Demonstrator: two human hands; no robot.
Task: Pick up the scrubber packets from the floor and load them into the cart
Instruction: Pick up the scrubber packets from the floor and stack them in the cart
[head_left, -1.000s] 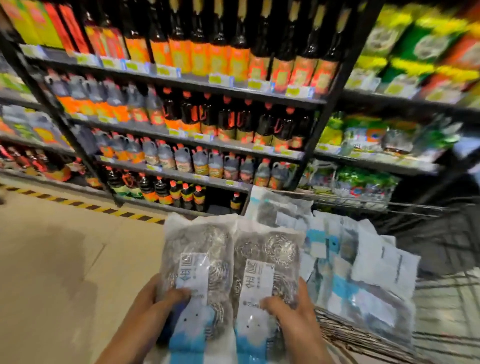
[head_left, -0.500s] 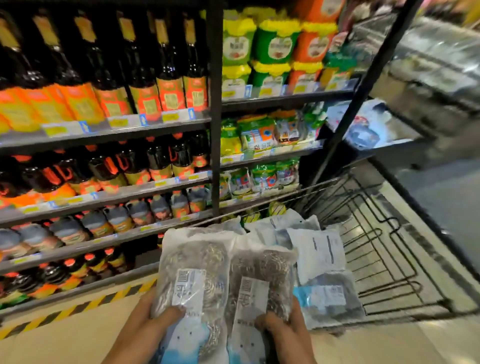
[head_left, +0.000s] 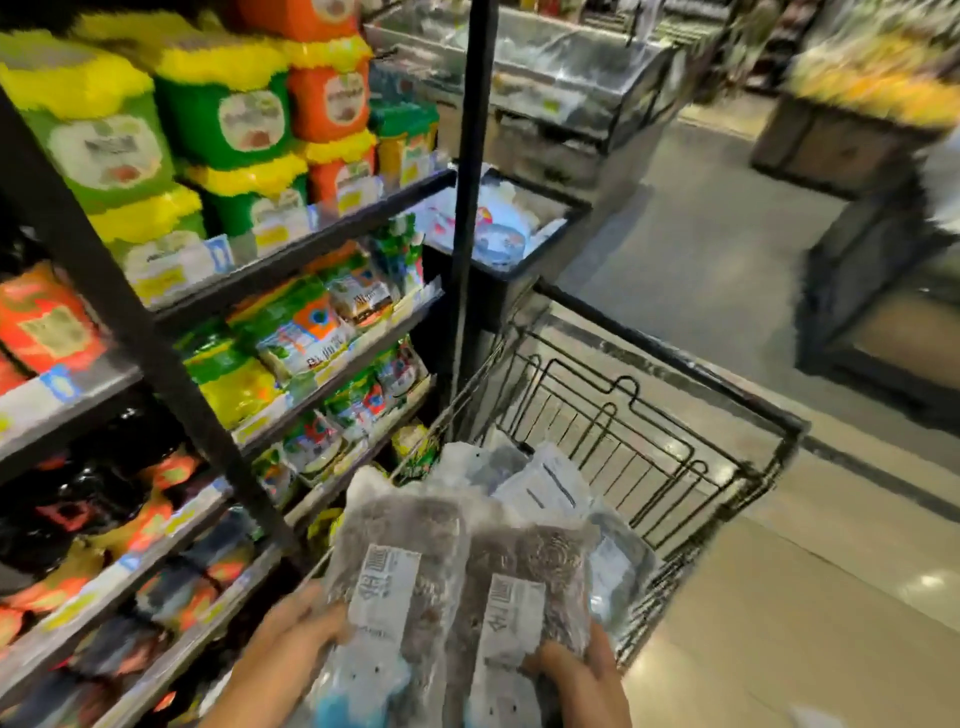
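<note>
Two scrubber packets side by side in hand here: the left packet and the right packet, each clear plastic with steel-wool coils inside and a white barcode label on the front. The left hand is grasping the left one, thumb on top near the label and the rest of the fingers tucked underneath out of sight. The right hand does the same on the right one, thumb pressing on its lower label. Both packets are up in the air, over the near end of the cart.

Just past the fingers, more packets already lie in the wire basket; I can make out at least three, but it's blurry so no exact count. Left of the fingers there's a shelf rack with four visible shelves of green, yellow and orange bags. Beyond the cart, grey floor.
</note>
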